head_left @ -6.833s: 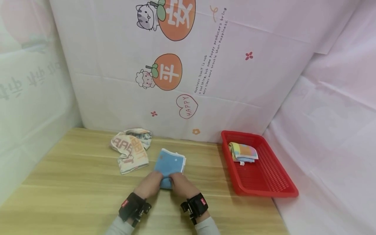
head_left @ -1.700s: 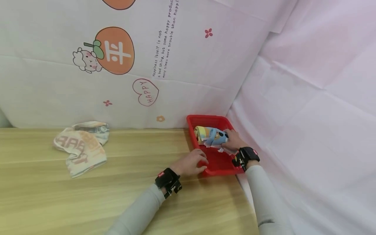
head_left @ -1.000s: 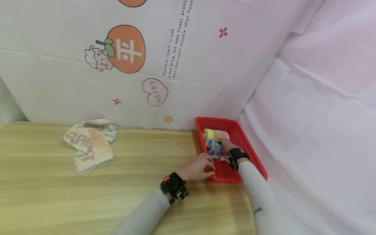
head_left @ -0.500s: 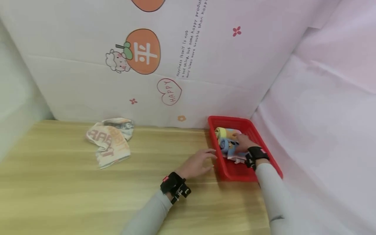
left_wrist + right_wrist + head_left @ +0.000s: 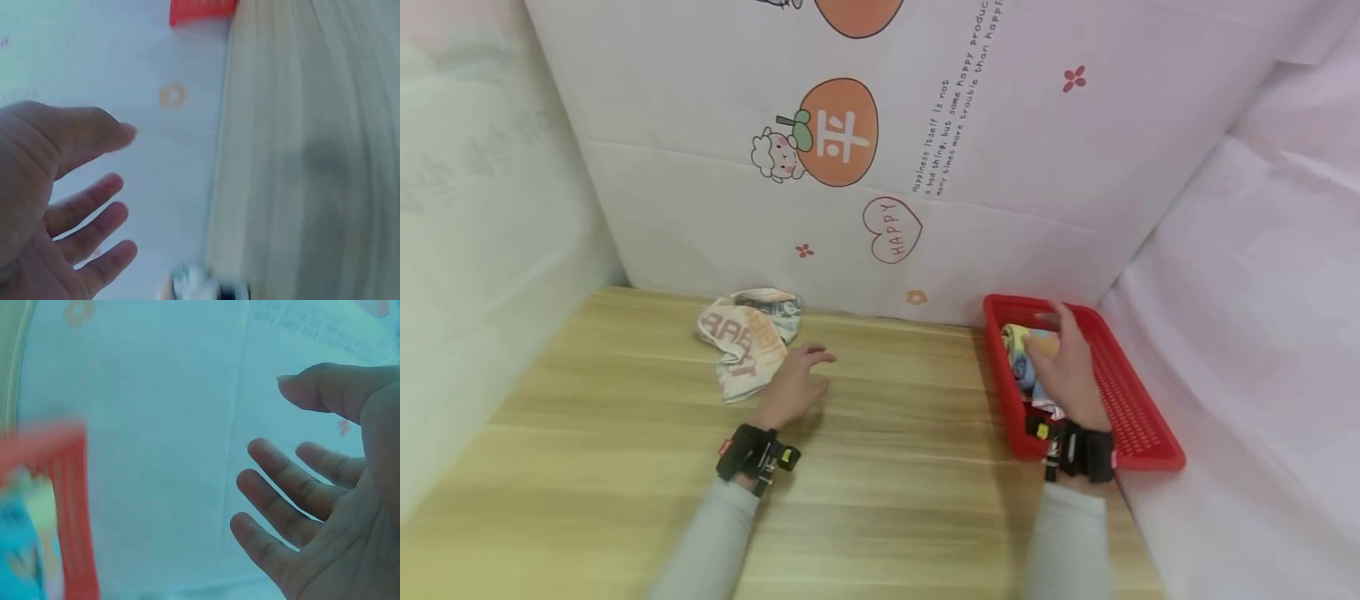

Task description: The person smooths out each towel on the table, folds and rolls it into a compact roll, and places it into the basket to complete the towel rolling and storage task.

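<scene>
1. The left hand (image 5: 793,387) is seen above the wooden surface (image 5: 587,450), its fingers (image 5: 94,215) spread and relaxed, with nothing held between them.
2. A crumpled beige towel (image 5: 741,343) printed with orange letters lies on the surface just beside the left hand, on its far left side; whether the fingertips touch it cannot be told from the head view.
3. The right hand (image 5: 1063,367) is held over the red basket (image 5: 1138,421), its fingers (image 5: 281,494) loosely extended and apart, and nothing is gripped by them.
4. Folded towels (image 5: 1022,350), one yellow and one blue, lie in the far end of the red basket, directly beneath and partly hidden by the right hand; contact between hand and cloth cannot be made out.
5. The basket stands at the right edge of the surface, against the pink sheet (image 5: 1262,292) on the right.
6. The beige towel and the basket are well apart, with bare wood between them.
7. A white backdrop (image 5: 887,150) printed with orange fruit, a sheep and a heart marked "HAPPY" is hung behind the surface.
8. Black wrist straps (image 5: 752,454) are worn on both grey-sleeved arms.
</scene>
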{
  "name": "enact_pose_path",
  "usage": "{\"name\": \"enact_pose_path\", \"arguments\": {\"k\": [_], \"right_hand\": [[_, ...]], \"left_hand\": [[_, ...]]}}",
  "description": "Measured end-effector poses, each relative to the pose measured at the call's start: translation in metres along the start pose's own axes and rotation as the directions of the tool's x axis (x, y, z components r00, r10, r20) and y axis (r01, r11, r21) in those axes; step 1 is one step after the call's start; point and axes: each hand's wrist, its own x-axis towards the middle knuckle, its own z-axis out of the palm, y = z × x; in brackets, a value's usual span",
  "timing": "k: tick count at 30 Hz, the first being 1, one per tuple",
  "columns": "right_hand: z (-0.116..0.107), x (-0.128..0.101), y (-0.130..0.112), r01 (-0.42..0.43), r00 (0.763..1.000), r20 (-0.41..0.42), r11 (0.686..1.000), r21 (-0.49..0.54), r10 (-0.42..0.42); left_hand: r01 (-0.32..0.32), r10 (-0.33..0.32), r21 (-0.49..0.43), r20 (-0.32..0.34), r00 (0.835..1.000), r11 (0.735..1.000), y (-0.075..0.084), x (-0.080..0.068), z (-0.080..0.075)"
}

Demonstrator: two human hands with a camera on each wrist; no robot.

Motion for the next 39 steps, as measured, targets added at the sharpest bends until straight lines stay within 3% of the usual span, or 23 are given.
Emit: {"name": "enact_pose_path", "arguments": {"k": [7, 9, 15, 18, 22, 27, 30, 33, 36, 39], "right_hand": [[0.077, -0.022, -0.034, 0.105, 0.993, -0.068, 0.991, 0.082, -0.099], [0.095, -0.020, -0.040, 0.117, 0.992, -0.061, 0.990, 0.080, -0.112], [0.134, -0.015, -0.051, 0.149, 0.986, 0.068, 0.986, 0.072, -0.154], [0.146, -0.013, -0.058, 0.213, 0.969, 0.115, 0.975, 0.060, -0.218], [0.163, -0.016, -0.072, 0.265, 0.945, 0.176, 0.961, 0.079, -0.275], [0.188, -0.025, -0.092, 0.220, 0.919, 0.311, 0.969, 0.110, -0.244], [0.201, -0.030, -0.101, 0.193, 0.894, 0.384, 0.971, 0.138, -0.232], [0.210, -0.032, -0.106, 0.192, 0.863, 0.430, 0.959, 0.208, -0.266], [0.211, -0.029, -0.106, 0.220, 0.859, 0.402, 0.937, 0.270, -0.317], [0.201, -0.027, -0.102, 0.257, 0.885, 0.322, 0.929, 0.266, -0.337]], "left_hand": [[0.087, -0.077, 0.044, -0.184, 0.980, 0.995, -0.061, -0.018, -0.034], [0.131, -0.115, 0.079, -0.180, 0.977, 0.988, -0.073, -0.023, -0.043], [0.199, -0.193, 0.162, -0.049, 0.980, 0.967, -0.092, -0.032, -0.047], [0.222, -0.214, 0.129, -0.071, 0.974, 0.967, -0.092, -0.031, -0.044], [0.206, -0.201, 0.035, -0.120, 0.972, 0.978, -0.079, -0.027, -0.042], [0.067, -0.085, -0.135, -0.133, 0.987, 0.989, -0.037, -0.016, -0.033], [-0.038, 0.005, -0.270, -0.122, 0.993, 0.962, -0.005, -0.012, -0.026], [-0.146, 0.110, -0.339, -0.124, 0.986, 0.930, 0.019, -0.011, -0.019], [-0.254, 0.212, -0.363, -0.153, 0.965, 0.896, 0.031, -0.012, -0.016], [-0.305, 0.277, -0.356, -0.128, 0.952, 0.884, 0.030, -0.012, -0.016]]}}
